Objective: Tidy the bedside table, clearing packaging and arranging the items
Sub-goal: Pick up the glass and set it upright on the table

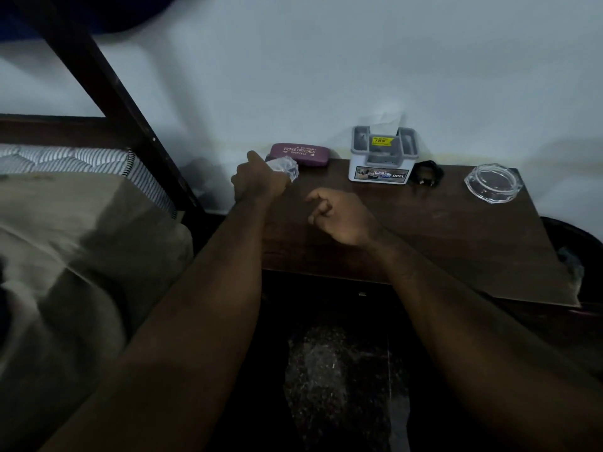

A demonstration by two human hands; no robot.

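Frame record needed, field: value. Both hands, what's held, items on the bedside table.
left hand: grips crumpled clear wrapper at back left of table
right hand: loosely curled over the table, holds nothing
spectacle case: purple, at the back edge, just behind the wrapper
organiser box: grey-white, yellow sticker, right of the case
black cable: coiled, right of the box
glass ashtray: back right corner

pale wall (326, 60) at back | dark wooden bed frame (98, 79) slanting at left | striped mattress (81, 161) beside frame | beige bedding (81, 230) lower left, blurred | dark speckled floor (326, 370) bottom centre | dark rounded container (577, 243) far right, mostly hidden
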